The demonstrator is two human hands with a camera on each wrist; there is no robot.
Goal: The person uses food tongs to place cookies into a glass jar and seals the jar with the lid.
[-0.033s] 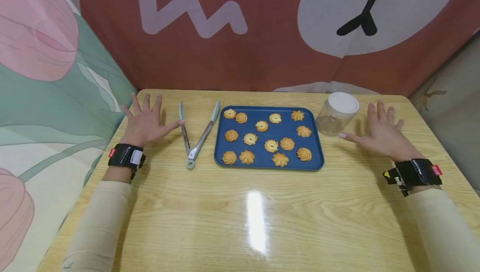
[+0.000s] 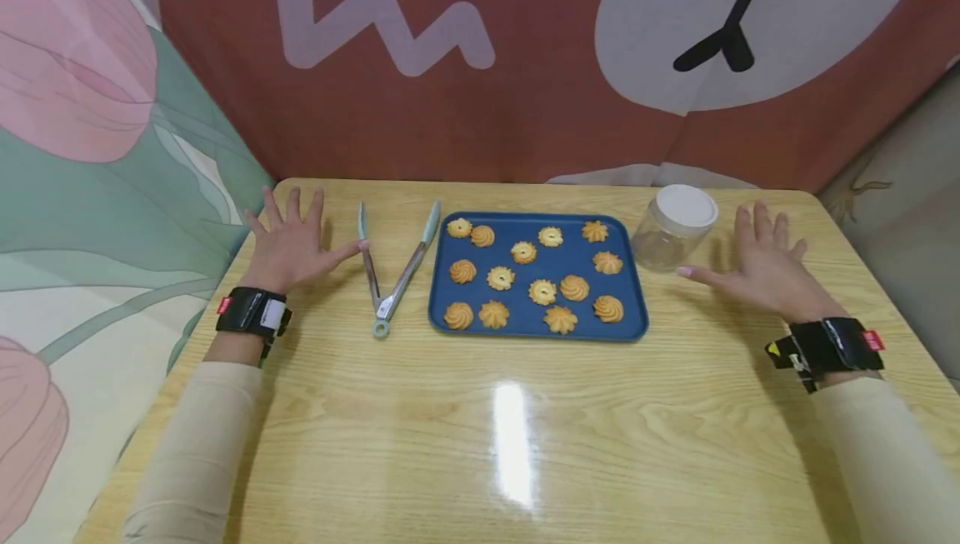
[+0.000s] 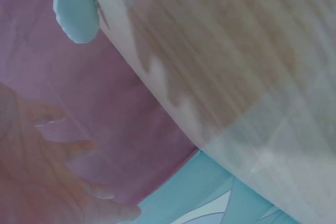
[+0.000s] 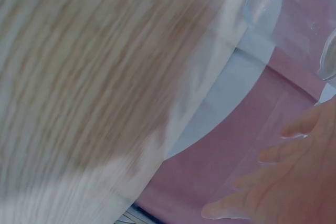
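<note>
- Near the far edge of the tabletop (image 2: 375,419): tongs (image 2: 386,309) lie left of the tray (image 2: 525,317), arms spread, hinge toward the near edge; clear jar (image 2: 660,242) stands upright by the tray's right side, toward the far right corner
- Left hand (image 2: 288,252): fingers apart, nothing gripped; thumb over the tongs' left arm, can't tell if touching
- Right hand (image 2: 772,269): fingers apart, nothing gripped; jar just beside the thumb, contact unclear
- Tongs: probably light, stiff arms, smooth metal; take both arms around the middle
- Jar: likely light, slick-walled; hold round the body, below the white lid (image 2: 686,205)
</note>
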